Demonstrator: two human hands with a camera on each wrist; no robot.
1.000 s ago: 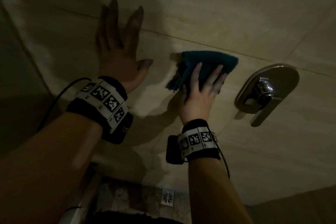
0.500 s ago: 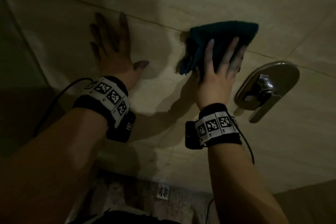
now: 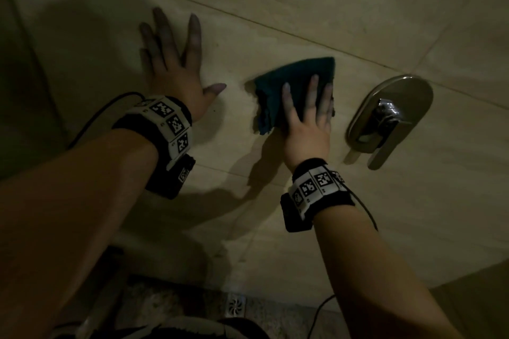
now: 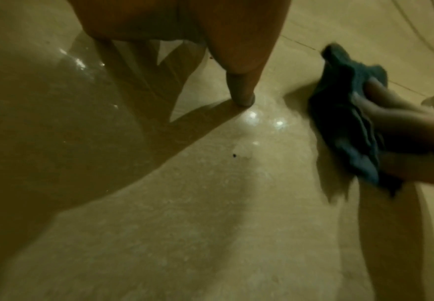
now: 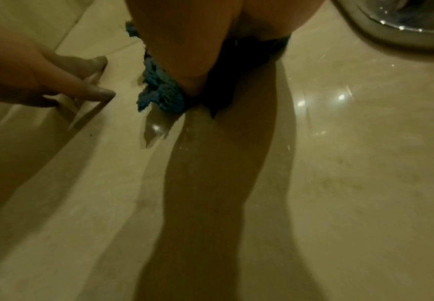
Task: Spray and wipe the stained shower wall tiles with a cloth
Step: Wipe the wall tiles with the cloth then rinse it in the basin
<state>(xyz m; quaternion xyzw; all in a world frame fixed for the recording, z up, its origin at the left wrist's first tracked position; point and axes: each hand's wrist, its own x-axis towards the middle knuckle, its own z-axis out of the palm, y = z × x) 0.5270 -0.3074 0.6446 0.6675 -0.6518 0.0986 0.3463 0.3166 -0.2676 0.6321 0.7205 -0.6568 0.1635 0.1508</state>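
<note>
A folded dark teal cloth (image 3: 278, 82) lies flat against the beige shower wall tiles (image 3: 275, 8). My right hand (image 3: 307, 113) presses on it with straight, spread fingers. The cloth (image 4: 344, 122) also shows at the right in the left wrist view, and the cloth (image 5: 159, 89) bunches under my palm in the right wrist view. My left hand (image 3: 176, 63) rests flat on the wall to the cloth's left, fingers spread, holding nothing. The tile (image 4: 236, 183) below my left thumb looks wet and glossy, with a small dark speck (image 4: 234, 155).
A chrome shower mixer handle (image 3: 385, 118) is mounted on the wall just right of the cloth. Its plate (image 5: 404, 24) sits close to my right hand. A floor drain (image 3: 235, 305) lies below on the speckled floor. Cables hang from both wristbands.
My right hand has slid the cloth down and to the left from the upper grout line, away from above the mixer. The left hand has stayed flat on the wall.
</note>
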